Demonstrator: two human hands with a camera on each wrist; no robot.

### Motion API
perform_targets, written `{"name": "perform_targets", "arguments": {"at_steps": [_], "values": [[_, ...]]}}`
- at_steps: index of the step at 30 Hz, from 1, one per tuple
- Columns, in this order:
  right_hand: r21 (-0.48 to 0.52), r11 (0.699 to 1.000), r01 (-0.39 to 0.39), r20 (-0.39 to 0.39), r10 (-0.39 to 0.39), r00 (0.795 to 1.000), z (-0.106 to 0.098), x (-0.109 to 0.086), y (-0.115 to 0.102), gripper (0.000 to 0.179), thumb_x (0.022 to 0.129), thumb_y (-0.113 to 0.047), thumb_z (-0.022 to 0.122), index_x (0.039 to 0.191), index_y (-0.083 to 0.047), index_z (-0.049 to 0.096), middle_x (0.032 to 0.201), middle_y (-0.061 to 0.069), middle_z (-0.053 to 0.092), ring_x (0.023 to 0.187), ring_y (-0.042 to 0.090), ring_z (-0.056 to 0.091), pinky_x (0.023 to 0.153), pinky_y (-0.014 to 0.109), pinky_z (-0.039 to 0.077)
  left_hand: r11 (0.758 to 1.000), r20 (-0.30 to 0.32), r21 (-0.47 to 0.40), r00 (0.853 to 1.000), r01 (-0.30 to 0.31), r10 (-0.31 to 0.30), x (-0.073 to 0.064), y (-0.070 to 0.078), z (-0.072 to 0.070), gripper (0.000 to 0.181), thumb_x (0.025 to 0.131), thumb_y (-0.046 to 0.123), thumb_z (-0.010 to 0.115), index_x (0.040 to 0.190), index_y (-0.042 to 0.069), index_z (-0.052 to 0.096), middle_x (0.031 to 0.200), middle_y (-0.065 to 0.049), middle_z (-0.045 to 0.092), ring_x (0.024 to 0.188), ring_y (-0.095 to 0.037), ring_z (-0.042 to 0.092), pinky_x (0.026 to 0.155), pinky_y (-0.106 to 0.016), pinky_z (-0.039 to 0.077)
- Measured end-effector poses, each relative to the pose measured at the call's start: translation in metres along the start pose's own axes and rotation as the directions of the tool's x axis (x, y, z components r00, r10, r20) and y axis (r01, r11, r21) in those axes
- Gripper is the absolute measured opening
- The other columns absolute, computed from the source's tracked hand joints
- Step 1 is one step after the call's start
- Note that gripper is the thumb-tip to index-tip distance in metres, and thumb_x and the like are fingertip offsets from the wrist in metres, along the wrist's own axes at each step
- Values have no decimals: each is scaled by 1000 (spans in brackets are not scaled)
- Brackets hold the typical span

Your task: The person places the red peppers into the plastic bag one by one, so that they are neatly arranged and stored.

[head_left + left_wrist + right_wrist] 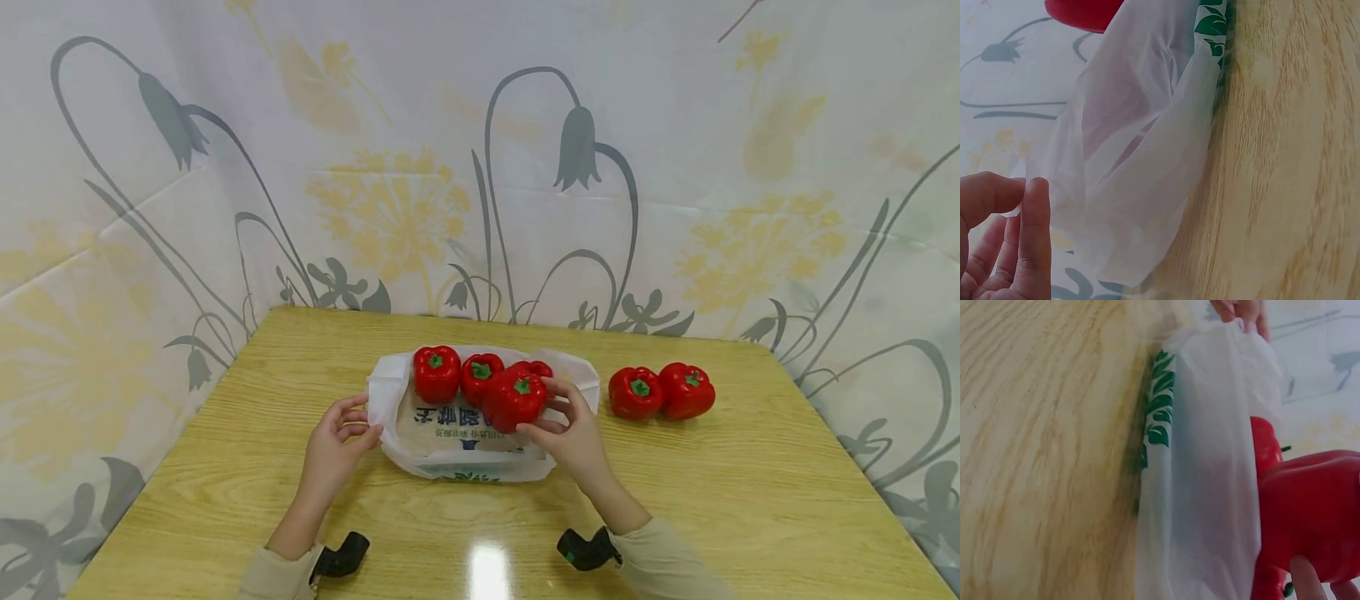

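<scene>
- Held red pepper (510, 408): at the white bag (386, 396)'s mouth, right of centre.
- Hands: right hand (576, 435) curls round that pepper; left hand (336, 443) pinches the bag's left edge.
- Three peppers (478, 388): inside the bag.
- Two peppers (670, 396): right of the bag, on the counter (750, 500).

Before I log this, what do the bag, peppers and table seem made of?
Bag: likely thin plastic film, translucent and creased. Peppers: glossy highlights suggest plastic, though real skin could shine alike. Table: semi-gloss wood or laminate, by grain and glare.
</scene>
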State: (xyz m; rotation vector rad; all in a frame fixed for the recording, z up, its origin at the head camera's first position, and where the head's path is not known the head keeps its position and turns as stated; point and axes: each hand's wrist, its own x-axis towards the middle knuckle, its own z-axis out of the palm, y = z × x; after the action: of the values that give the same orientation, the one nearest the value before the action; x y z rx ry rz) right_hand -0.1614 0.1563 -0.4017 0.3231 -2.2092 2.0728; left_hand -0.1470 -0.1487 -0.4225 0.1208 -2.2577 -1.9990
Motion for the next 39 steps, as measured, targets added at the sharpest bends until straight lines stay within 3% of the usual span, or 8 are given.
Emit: {"name": "perform_targets", "arguments": {"at_steps": [8,17,24,35,39], "values": [[-65,998,-12,36,14,999,15,-1,12,63,72,5,77,127,-1,47,120,17,48,105,32,50,81,34,54,1000,-2,13,1000,-5,5,0,-2,-1,45,84,-3,65,126,2,49,104,-16,52,79,-8,58,70,-27,56],[-111,994,2,83,8,996,30,2,23,62,70,5,78,125,-1,50,124,15,48,107,34,50,81,36,54,1000,0,-7,1000,-7,7,0,0,0,44,84,-3,65,126,2,49,103,-17,53,78,-8,58,68,-23,55],[-149,989,-11,153,34,988,42,5,25,60,70,5,78,124,-3,53,123,15,49,108,34,51,85,44,51,1000,-4,-2,1000,-15,15,0,-1,1,45,84,-3,65,125,2,50,102,-16,54,77,-8,58,68,-23,55],[-132,991,4,299,36,954,56,9,-5,58,74,12,71,127,7,47,126,23,47,111,42,48,89,52,46,1000,-8,-9,1000,-14,14,0,-1,0,45,83,-4,66,125,1,50,101,-16,53,78,-9,58,68,-23,55],[-92,996,-15,342,46,939,62,11,-6,59,76,11,69,129,7,44,128,24,44,112,43,47,90,53,45,999,1,-25,1000,-20,20,-1,-1,0,45,84,-4,66,126,0,49,104,-18,52,79,-8,57,69,-23,55]]}}
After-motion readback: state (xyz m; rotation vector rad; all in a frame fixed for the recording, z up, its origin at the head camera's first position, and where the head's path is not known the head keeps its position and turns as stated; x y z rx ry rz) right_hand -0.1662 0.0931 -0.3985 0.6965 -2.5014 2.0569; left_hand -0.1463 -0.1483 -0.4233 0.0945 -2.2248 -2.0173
